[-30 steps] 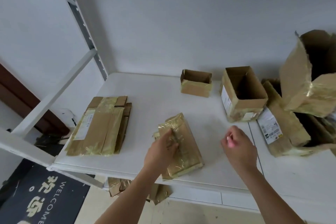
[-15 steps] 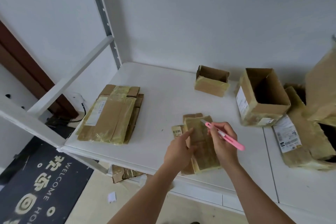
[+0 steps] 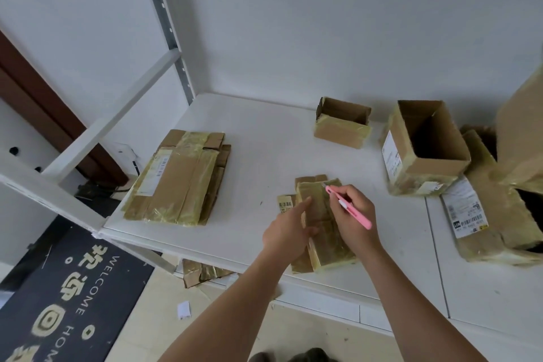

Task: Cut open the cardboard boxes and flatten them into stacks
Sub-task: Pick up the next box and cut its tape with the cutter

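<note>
A small taped cardboard box (image 3: 318, 209) lies flattened near the front edge of the white shelf (image 3: 264, 150). My left hand (image 3: 289, 232) rests on its left side with straight fingers. My right hand (image 3: 354, 217) grips a pink utility knife (image 3: 349, 209), its tip at the box's far end. A stack of flattened boxes (image 3: 179, 179) lies at the shelf's left. Two open boxes stand further back: a small one (image 3: 342, 123) and a taller one (image 3: 423, 150).
More taped boxes (image 3: 493, 206) pile up at the right edge. Cardboard scraps (image 3: 202, 272) lie on the floor under the shelf, beside a black welcome mat (image 3: 64, 303). The rack's white posts (image 3: 164, 26) rise at the left.
My right hand brought the pink knife from the right over to the small box and set its tip at the far end. My left hand stayed on the box. The view shifted left.
</note>
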Motion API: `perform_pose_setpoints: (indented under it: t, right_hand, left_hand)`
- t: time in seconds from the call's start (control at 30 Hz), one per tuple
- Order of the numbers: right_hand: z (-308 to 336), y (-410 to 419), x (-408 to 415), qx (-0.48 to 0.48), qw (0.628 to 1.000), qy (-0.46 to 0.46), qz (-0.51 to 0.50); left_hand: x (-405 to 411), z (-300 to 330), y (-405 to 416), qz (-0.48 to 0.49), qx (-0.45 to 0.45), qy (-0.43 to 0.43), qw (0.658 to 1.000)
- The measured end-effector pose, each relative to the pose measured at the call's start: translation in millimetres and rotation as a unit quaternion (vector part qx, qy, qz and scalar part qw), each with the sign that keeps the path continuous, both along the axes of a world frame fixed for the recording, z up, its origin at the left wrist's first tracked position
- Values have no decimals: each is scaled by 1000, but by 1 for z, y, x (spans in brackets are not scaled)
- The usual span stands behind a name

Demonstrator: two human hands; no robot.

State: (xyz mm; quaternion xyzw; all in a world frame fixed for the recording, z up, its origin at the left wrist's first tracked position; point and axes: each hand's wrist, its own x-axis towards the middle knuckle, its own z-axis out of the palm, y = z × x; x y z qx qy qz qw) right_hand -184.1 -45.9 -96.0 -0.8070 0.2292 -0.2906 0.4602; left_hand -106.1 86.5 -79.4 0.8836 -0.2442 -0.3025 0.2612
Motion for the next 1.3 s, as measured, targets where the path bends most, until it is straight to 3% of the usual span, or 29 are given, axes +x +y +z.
perform_pose_setpoints:
  t: [0.13,0.5,0.83,0.97,1.1,1.17,1.3]
  right_hand:
    - [5,-2,5,-52,996,54,45]
    - [14,7,-45,33,985,154,69]
    - [37,38,-116,88,986,107,93]
    - [30,45,-131,140,990,18,-22]
    - [13,60,-128,235,960,-65,-140]
    - [4,69,-120,290,941,-76,-155]
    - [3,65,-106,310,926,-129,-174]
  left_hand:
    - [1,3,2,-9,15,-21,1000]
    - [1,6,4,-27,47,-52,997]
    - [-1,15,2,-89,99,-127,983]
    - [12,12,3,-222,84,-237,942]
    - [20,-1,7,-347,70,-249,902]
    - [17,-5,9,-349,90,-265,894]
    - [3,-3,12,-316,112,-288,897]
